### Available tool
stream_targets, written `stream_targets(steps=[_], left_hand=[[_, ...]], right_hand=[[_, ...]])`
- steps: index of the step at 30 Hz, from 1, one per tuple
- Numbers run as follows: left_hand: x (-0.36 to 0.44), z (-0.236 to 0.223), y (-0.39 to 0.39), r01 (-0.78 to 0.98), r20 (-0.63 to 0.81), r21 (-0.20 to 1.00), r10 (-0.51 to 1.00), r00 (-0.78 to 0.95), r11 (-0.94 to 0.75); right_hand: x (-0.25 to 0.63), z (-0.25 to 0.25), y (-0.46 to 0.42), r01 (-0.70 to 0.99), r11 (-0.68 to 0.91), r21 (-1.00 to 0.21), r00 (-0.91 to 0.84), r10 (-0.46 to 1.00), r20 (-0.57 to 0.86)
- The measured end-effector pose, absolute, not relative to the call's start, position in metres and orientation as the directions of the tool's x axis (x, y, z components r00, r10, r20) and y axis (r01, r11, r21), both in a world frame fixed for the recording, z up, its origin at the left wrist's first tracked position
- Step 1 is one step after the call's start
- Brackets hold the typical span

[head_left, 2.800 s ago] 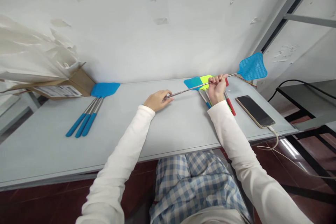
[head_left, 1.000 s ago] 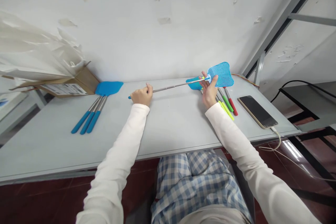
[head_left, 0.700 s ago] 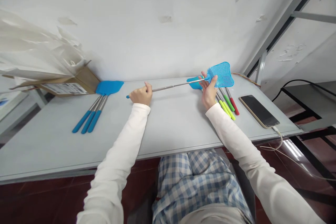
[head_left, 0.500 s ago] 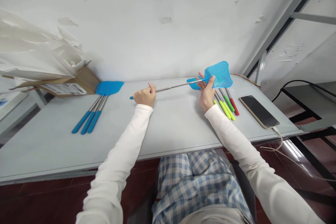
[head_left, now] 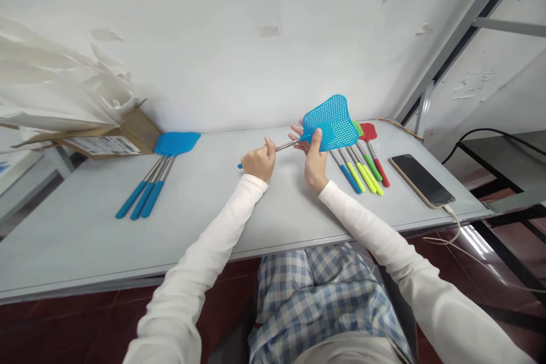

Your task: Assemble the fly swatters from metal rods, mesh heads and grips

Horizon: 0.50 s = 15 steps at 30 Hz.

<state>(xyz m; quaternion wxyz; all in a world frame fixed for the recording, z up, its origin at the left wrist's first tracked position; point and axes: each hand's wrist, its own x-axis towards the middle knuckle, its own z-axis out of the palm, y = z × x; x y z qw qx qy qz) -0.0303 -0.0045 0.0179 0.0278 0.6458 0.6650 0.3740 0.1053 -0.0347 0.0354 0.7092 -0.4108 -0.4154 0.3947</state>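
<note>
Blue plastic fly swatter (head_left: 330, 123) raised above grey table (head_left: 85, 239): left hand (head_left: 258, 163) closed firmly round steel shaft (head_left: 288, 145); right hand (head_left: 311, 159) narrow, pinching head's neck (head_left: 305, 138).

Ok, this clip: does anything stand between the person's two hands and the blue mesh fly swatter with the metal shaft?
Nothing visible does. The left hand grips the blue mesh fly swatter's metal shaft, and the right hand holds it at the base of the mesh head.
</note>
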Motion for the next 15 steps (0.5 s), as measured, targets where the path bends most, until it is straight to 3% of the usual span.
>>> stream_targets(steps=[7,11,15], left_hand=[[-0.031,0.02,-0.007,0.901,0.465,0.433,0.862,-0.2,-0.024],[-0.031,0.024,-0.007,0.862,0.457,0.502,0.867,-0.199,-0.067],[-0.025,0.023,-0.013,0.76,0.445,0.607,0.892,-0.083,-0.232]], right_hand=[[0.093,0.039,-0.044,-0.245,0.363,-0.899,0.253,0.919,0.302],[0.099,0.039,-0.042,-0.215,0.352,-0.911,0.196,0.929,0.313],[0.105,0.041,-0.038,-0.179,0.361,-0.915,0.156,0.929,0.336]])
